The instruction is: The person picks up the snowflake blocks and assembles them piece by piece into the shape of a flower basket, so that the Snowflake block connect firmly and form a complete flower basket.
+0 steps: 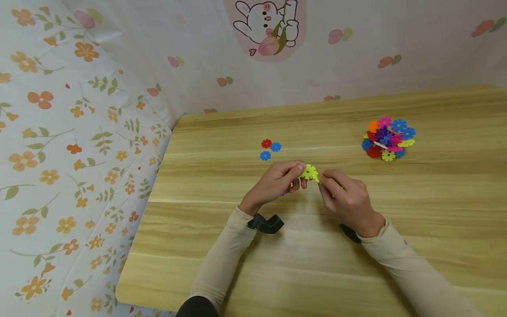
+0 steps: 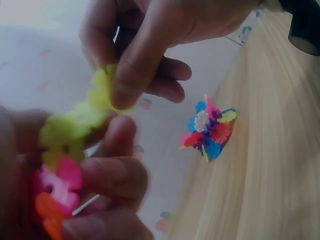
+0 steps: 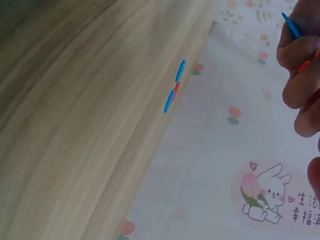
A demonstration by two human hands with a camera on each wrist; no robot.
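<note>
My left hand [image 1: 275, 179] holds a joined string of notched plastic snowflake discs. A yellow snowflake disc [image 1: 309, 171] shows beyond its thumb. In the left wrist view, a pink disc [image 2: 65, 187] and an orange disc [image 2: 48, 214] follow below the yellow ones, against my left fingers. A blue disc edge [image 3: 290, 24] pokes out past the fingers in the right wrist view. My right hand [image 1: 346, 198] pinches a yellow disc [image 2: 102, 92] at the string's far end between thumb and fingers. Fingers hide part of the joint.
On the wooden table [image 1: 190, 176], a red disc [image 1: 266, 143] and two blue discs [image 1: 265, 155] lie beyond my left hand. A heap of mixed-colour discs [image 1: 388, 138] sits at the back right. Patterned cloth [image 1: 158, 53] hangs behind and left of the table.
</note>
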